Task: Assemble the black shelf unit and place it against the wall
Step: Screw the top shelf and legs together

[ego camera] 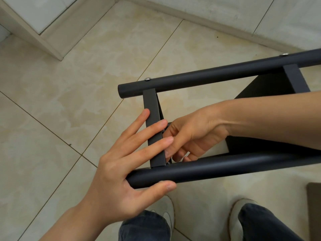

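Observation:
The black shelf unit lies on its side over the tiled floor. Its far round tube (208, 75) and near round tube (225, 167) are joined by a flat cross bar (151, 101) at the left end. My left hand (121, 171) lays straight fingers across that cross bar, with the thumb under the near tube's end. My right hand (191, 134) reaches in between the tubes. Its curled fingers close on the bar's inner edge beside a small screw (163, 130). Anything they pinch is hidden. A black shelf panel (251, 91) shows behind my right forearm.
A second cross bar (295, 79) joins the tubes further right. My shoes and jeans (144, 226) stand just below the frame. A wall with a baseboard (217, 20) runs along the top, and a pillar corner (52, 40) juts in at upper left. A dark flat object (314, 206) lies at the right edge.

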Motion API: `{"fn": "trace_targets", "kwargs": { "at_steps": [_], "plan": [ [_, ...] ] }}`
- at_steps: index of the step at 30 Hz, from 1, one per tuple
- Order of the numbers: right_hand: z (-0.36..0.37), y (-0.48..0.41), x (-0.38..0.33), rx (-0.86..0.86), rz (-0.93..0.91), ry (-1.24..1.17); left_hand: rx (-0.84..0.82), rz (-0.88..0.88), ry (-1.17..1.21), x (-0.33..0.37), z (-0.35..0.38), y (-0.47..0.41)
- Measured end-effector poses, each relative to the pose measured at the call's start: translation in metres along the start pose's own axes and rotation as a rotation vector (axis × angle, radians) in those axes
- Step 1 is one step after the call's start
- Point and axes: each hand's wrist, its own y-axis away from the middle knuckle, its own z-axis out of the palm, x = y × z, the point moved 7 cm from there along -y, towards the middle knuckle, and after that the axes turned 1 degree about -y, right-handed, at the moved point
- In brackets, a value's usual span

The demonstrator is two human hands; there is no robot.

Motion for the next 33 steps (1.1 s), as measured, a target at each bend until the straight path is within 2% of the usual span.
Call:
{"fn": "trace_targets", "kwargs": {
  "at_steps": [12,17,22,27,33],
  "plan": [
    [0.0043,-0.0004,0.0032,0.021,0.021,0.030,-0.001,0.000,-0.003,-0.0015,0.0010,0.0008],
    [0.0065,-0.0002,0.0015,0.173,-0.096,-0.028,0.000,0.001,-0.001,-0.0011,0.0014,0.0012],
    [0.0068,-0.0013,0.0054,0.080,-0.032,-0.027,0.002,0.004,0.000,-0.0019,0.0014,0.0022],
    [0.0059,-0.0040,0.0045,0.107,-0.088,-0.055,0.004,0.004,0.007,-0.0024,0.0013,0.0019],
    [0.0029,0.0037,0.0032,0.074,-0.022,-0.039,0.004,0.003,0.006,-0.0022,0.0014,0.0002]
  ]
}}
